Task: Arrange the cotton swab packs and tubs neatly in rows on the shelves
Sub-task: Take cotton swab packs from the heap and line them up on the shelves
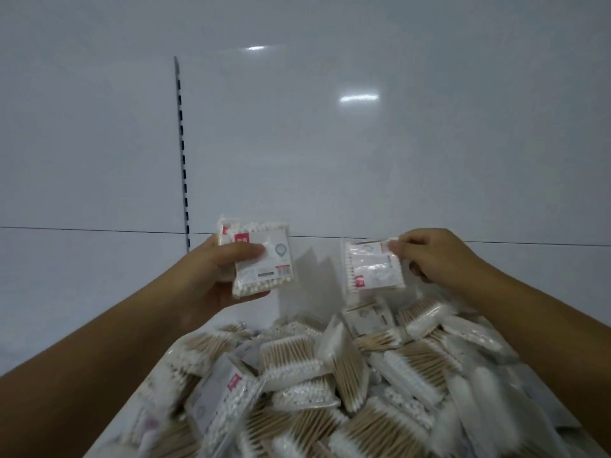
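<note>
The left hand [211, 276] grips a pack stack [261, 259], the right hand [433, 256] fingers [405, 247] pinch a hanging pack [373, 269] by its top edge, and the shelf [82, 292] lies bare toward its back edge, just beyond both.

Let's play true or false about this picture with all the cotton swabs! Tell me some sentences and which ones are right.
1. The left hand holds cotton swab packs. True.
2. The right hand is empty. False: it pinches a single pack by its top corner.
3. The pile below the hands lies in neat rows. False: its packs are jumbled at all angles.
4. The swabs in the pile have tan sticks and white tips. True.
5. A dark slotted strip runs up the white panel behind. True.
</note>
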Demonstrator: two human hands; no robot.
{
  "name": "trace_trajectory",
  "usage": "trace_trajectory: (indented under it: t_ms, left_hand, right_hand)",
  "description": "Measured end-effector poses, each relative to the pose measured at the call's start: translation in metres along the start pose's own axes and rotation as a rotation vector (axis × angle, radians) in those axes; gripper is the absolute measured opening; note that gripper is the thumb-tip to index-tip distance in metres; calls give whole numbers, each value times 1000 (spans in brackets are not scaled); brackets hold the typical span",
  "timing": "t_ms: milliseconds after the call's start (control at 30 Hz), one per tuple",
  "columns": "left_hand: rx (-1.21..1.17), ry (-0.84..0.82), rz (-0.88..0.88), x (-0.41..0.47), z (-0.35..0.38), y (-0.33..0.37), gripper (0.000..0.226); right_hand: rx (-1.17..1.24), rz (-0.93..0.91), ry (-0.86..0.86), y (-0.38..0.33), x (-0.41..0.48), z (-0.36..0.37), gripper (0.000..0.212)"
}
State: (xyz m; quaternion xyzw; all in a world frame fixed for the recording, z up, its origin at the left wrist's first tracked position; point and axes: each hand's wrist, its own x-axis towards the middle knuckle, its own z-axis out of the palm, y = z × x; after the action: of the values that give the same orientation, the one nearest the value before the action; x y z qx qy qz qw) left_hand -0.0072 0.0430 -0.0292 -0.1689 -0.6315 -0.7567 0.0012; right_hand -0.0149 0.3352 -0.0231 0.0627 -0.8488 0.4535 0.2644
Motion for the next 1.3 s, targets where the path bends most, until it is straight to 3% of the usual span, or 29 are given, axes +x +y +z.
trace_trajectory:
  t_ms: [167,333,433,567,700,800,1000,1100,1233,1300]
  left_hand:
    - [-66,167,96,-42,-15,4,20]
    - [-60,223,189,-117,-70,1,43]
    - [-79,330,181,-166,-135,-10,48]
    - [-138,488,125,-237,-231,-26,50]
    - [-155,584,50,-308,-316,-30,49]
    - [-168,643,-10,-349,-369,-23,49]
    - [-226,793,-46,-387,-464,-16,44]
    - [-268,805,-95,-393,-516,-19,49]
    - [-210,876,-123,-394,-602,-14,54]
    - [-172,926,-109,-389,-648,-4,52]
  right_hand:
    - [535,115,-133,-46,-24,22,23]
    - [489,24,-332,-125,-80,94,35]
    - [509,-27,-386,-174,-121,160,31]
    - [722,54,-455,-225,-190,268,14]
    - [984,304,-584,-250,-257,376,7]
    - [1152,516,-686,-269,-286,440,19]
    - [1201,661,-695,-308,-320,555,31]
    - [1269,664,-815,-331,-322,610,29]
    - [1319,636,-969,-368,-307,688,57]
    - [1338,633,-1017,-392,-295,730,56]
